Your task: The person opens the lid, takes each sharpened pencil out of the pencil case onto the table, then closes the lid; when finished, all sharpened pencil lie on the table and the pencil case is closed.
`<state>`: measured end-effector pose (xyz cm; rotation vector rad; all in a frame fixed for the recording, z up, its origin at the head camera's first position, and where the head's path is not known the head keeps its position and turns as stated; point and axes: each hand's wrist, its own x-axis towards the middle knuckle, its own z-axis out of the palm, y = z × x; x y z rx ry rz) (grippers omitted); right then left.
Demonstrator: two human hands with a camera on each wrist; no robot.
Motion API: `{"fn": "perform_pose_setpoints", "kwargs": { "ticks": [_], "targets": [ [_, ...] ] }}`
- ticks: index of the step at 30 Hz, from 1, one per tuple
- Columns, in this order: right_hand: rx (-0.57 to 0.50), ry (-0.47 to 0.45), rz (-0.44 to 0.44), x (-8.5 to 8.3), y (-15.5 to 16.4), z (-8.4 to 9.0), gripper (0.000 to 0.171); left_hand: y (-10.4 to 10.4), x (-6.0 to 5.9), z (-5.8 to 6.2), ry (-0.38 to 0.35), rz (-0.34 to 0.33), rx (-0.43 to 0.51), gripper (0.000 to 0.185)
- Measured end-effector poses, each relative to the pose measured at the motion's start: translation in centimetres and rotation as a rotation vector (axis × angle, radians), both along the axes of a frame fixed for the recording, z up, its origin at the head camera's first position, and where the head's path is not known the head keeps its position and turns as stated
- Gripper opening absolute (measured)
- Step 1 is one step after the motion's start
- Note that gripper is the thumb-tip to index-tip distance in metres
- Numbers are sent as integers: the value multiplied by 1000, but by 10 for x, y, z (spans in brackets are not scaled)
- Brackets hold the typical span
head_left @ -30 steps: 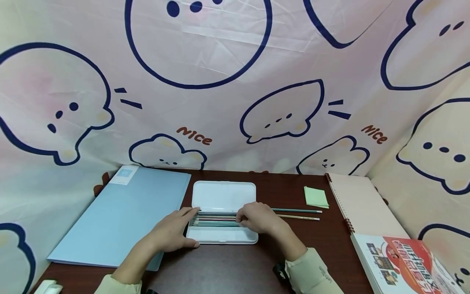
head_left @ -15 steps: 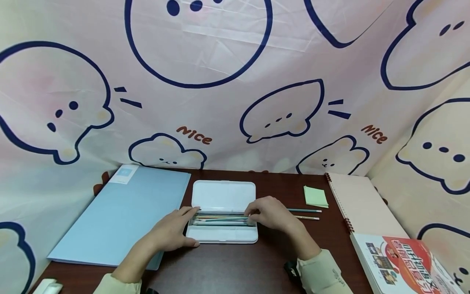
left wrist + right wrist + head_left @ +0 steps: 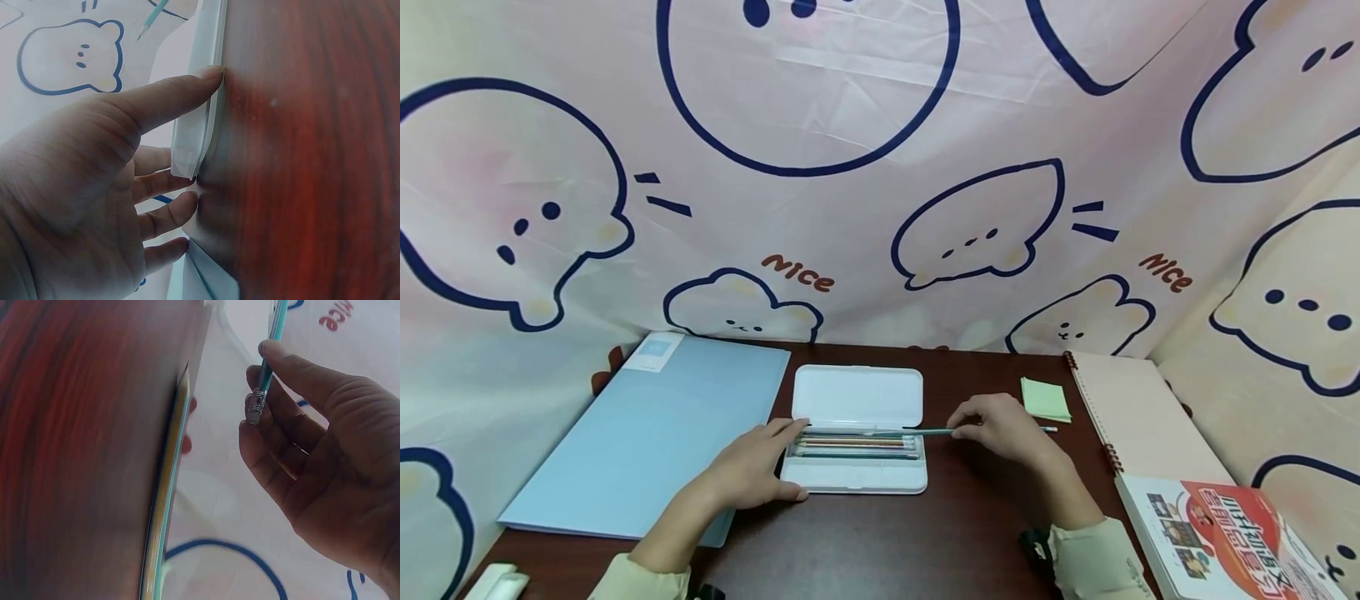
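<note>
One dark worktop (image 3: 857,550) spreads beneath the left hand (image 3: 748,471) and the right hand (image 3: 1000,425). The blue folder (image 3: 655,442) lies left of the left hand, and the spiral notebook (image 3: 1150,417) well right of the right hand. Between the hands sits the white case (image 3: 853,478), open, its lid (image 3: 857,396) laid back on the far side. The left hand is spread wide across the case's left end, thumb on the near edge. The right hand holds the teal pencil (image 3: 928,432), pinched near its eraser end, with the shaft reaching leftward over the case. A yellow pencil (image 3: 164,487) lies on the worktop near the right hand; whether another lies against it, I cannot tell.

Pinched so near its end, the teal pencil may swing: a slack thumb could let the tip dip and jostle the row of pencils (image 3: 857,447) in the case, or catch the hinge. Should the left hand ease, a knock could slide the case; a low right hand could roll the yellow pencil.
</note>
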<state>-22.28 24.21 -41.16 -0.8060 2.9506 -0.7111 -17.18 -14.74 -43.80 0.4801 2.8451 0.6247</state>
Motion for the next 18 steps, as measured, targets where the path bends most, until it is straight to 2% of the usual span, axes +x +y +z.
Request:
{"fn": "perform_pose_setpoints", "kwargs": {
  "ticks": [8,18],
  "targets": [
    [89,46,-83,1,49,-7,8,2,-1,1,-9,1,2,100],
    [237,10,-217,11,90,-9,4,2,0,1,-5,1,-8,101]
  ]
}}
